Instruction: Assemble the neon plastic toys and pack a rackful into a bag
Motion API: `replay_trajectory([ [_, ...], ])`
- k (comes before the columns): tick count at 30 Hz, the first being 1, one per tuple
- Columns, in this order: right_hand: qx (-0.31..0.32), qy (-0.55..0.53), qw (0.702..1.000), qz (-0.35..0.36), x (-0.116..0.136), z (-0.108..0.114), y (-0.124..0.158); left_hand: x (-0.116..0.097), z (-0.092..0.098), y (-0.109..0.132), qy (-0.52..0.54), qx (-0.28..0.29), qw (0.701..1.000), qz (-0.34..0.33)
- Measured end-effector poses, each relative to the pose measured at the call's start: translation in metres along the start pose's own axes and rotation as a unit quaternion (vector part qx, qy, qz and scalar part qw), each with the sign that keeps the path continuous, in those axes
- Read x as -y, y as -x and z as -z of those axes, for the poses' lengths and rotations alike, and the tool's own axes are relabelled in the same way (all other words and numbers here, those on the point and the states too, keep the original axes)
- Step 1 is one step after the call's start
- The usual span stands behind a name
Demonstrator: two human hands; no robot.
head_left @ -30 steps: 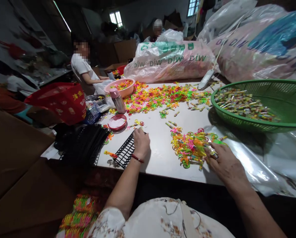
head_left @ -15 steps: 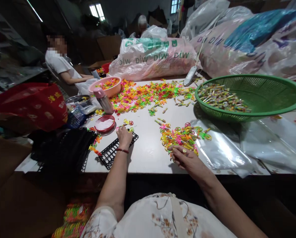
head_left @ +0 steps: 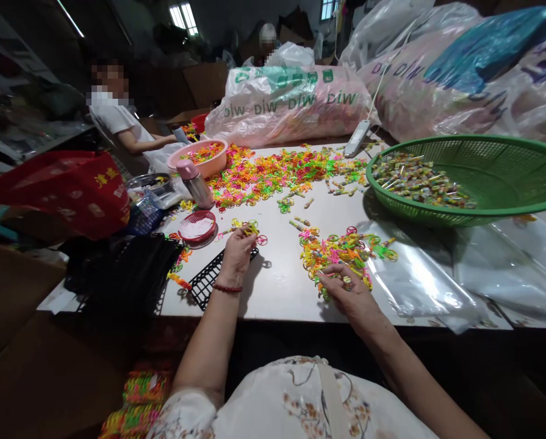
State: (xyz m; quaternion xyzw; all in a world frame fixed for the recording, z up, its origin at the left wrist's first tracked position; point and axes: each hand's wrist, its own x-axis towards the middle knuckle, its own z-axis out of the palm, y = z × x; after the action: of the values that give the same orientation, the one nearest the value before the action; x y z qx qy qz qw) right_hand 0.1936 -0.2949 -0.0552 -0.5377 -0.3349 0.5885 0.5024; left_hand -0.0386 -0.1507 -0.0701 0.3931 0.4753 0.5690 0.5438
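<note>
My left hand (head_left: 237, 253) is raised over the far end of a black plastic grid tray (head_left: 207, 277). Its thumb and fingers pinch a small bright plastic toy (head_left: 252, 228), mostly yellow; a pink ring shows just beside the fingertips. At the near edge of a heap of similar colourful toys (head_left: 334, 250), my right hand (head_left: 352, 296) bends its fingers inward, thumb and forefinger tips close together. Whatever lies between those tips is too small to make out. A few loose toys lie beyond the tray.
Black trays (head_left: 121, 274) are stacked left, beside a red basket (head_left: 197, 227) and a flask (head_left: 194, 183). A green basket (head_left: 506, 207) with wrapped pieces stands right, clear bags (head_left: 423, 274) before it. A larger toy pile (head_left: 277, 171) spreads behind; a co-worker (head_left: 117, 122) sits back left.
My left hand has lifted off the tray and moved slightly right, with a toy now showing at its fingertips. My right hand stays at the heap. The whole view has shifted slightly.
</note>
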Motion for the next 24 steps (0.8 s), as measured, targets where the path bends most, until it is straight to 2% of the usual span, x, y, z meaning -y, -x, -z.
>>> replay_trajectory([
  [3, -0.001, -0.001, 1.000, 0.015, 0.001, 0.001, -0.001, 0.000, -0.014, 0.028, 0.089, 0.078, 0.990, 0.083],
  [6, 0.022, 0.034, 0.999, 0.012, 0.002, 0.003, 0.000, 0.007, -0.026, 0.052, 0.103, 0.113, 0.985, 0.085],
  [10, 0.059, 0.104, 0.992, 0.036, 0.004, 0.004, 0.004, 0.024, -0.037, 0.070, 0.105, 0.126, 0.981, 0.106],
  [14, 0.044, 0.259, 0.953, 0.148, 0.008, 0.002, 0.006, 0.031, -0.042, 0.080, 0.133, 0.153, 0.966, 0.162],
  [17, 0.037, 0.336, 0.924, 0.176, 0.007, 0.002, 0.006, 0.028, -0.046, 0.089, 0.169, 0.176, 0.946, 0.213],
  [19, 0.050, 0.365, 0.913, 0.174, 0.003, 0.002, 0.006, 0.026, -0.051, 0.095, 0.185, 0.183, 0.938, 0.229],
  [21, 0.063, 0.385, 0.903, 0.183, -0.001, 0.002, 0.006, 0.027, -0.055, 0.100, 0.172, 0.177, 0.943, 0.224],
  [24, 0.060, 0.394, 0.897, 0.193, -0.005, 0.001, 0.007, 0.032, -0.062, 0.104, 0.153, 0.133, 0.958, 0.202],
])
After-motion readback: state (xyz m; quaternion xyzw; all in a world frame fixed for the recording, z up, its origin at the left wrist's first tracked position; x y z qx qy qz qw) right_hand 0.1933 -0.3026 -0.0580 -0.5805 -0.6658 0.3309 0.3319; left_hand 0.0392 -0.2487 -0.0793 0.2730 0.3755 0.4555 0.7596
